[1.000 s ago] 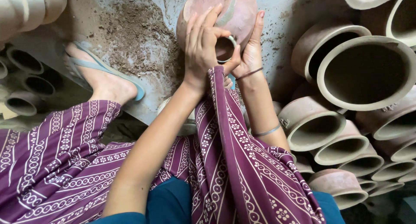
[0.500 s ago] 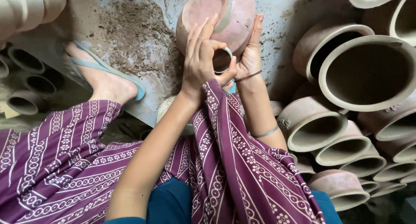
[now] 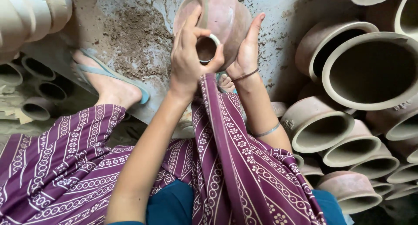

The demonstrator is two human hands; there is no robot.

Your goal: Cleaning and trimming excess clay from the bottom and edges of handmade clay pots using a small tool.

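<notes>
So the person is sitting low with a round reddish clay pot [image 3: 226, 16] held up over the knees, tilted so its small mouth faces back toward the camera. The left hand [image 3: 189, 55] has its grip wrapped right on the rim of that mouth, thumb and fingers pinching the lip from both sides. The right hand [image 3: 247, 51] is flat against the pot's side with the fingers stretched upward, cupping the belly more than squeezing it, so that grip is spread, just pressed against the clay.

Under the pot is a dusty grey floor [image 3: 130, 29] with loose dirt scattered on it. A foot in a light blue sandal [image 3: 109, 75] rests there on the left. Off to the right is a big stack of unfired pots [image 3: 370, 72] lying on their sides, mouths open.
</notes>
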